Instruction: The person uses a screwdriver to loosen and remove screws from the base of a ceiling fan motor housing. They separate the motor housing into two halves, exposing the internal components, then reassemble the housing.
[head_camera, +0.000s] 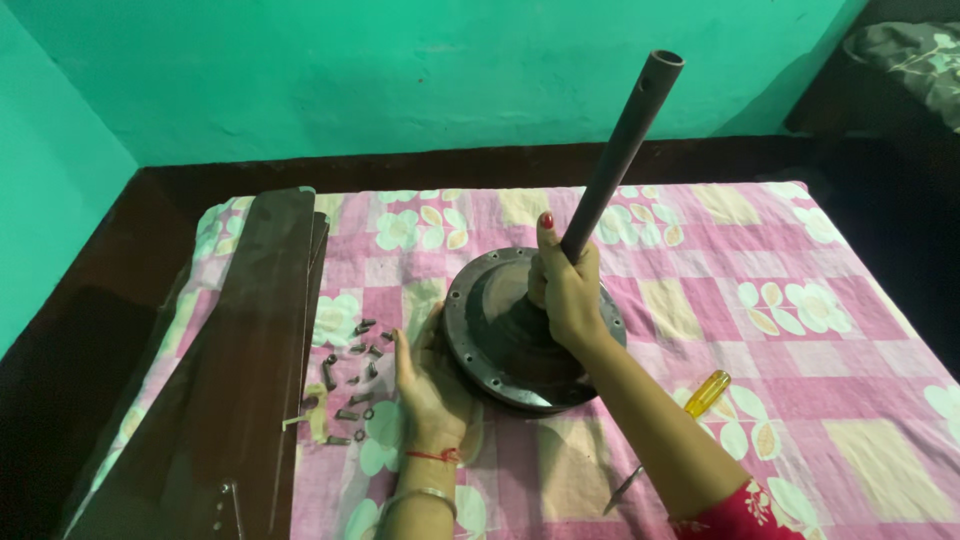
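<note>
A dark round ceiling-fan motor housing (500, 335) stands tilted on a pink flowered cloth (780, 330). A long dark down rod (625, 135) rises from it toward the upper right. My right hand (568, 290) is wrapped around the rod's lower end, thumb pointing up. My left hand (430, 385) lies flat against the housing's left rim, fingers spread, steadying it. Several small dark screws and washers (352, 385) lie scattered on the cloth just left of my left hand.
Brown fan blades (240, 370) are stacked along the cloth's left side. A screwdriver with a yellow handle (705, 393) lies to the right of my right forearm. Dark wooden floor borders the cloth, and green walls stand behind.
</note>
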